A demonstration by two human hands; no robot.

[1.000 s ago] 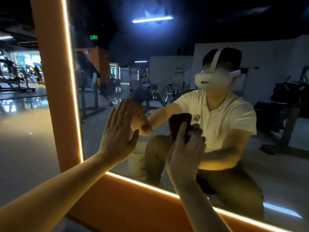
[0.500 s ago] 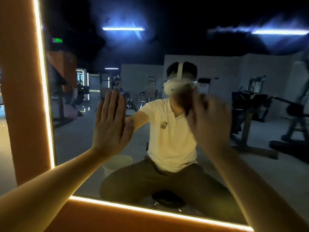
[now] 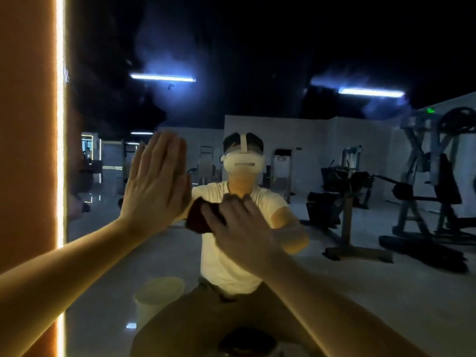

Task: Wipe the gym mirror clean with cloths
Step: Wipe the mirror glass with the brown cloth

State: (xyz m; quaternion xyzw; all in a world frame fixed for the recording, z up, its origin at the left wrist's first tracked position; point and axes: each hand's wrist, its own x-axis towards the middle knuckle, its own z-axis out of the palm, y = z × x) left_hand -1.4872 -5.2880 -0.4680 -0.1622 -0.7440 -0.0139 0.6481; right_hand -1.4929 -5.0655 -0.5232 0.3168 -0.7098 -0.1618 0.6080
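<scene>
1. The left grip [image 3: 157,181] is lying flat on the mirror [image 3: 108,266]. It is released, with its fingers straight, close together and pointing up, and it is holding nothing.
2. It is sitting near the mirror's left edge, and its forearm is coming in from the lower left.
3. The right grip [image 3: 239,228] is pressing a dark red cloth [image 3: 197,219] against the glass. Its fingers are stretching out over the cloth rather than curling round it. The thumb is hidden and the grip is blurring.
4. The cloth is lying bunched under the right grip's fingertips and is sticking out past them to the left.
5. The cloth's left end is sitting just beside the heel of the left grip. I cannot tell whether they are touching.
6. The left grip is sitting higher on the glass than the right, and the two are close side by side.
7. An orange frame [image 3: 28,124] with a glowing strip [image 3: 60,150] is running down the mirror's left edge.
8. The glass is reflecting a person [image 3: 231,266] in a white shirt and a headset, with a pale bucket [image 3: 158,295] beside them.
9. It is also reflecting gym machines [image 3: 425,189] on the right and ceiling lights [image 3: 162,78] with hazy smears around them.
</scene>
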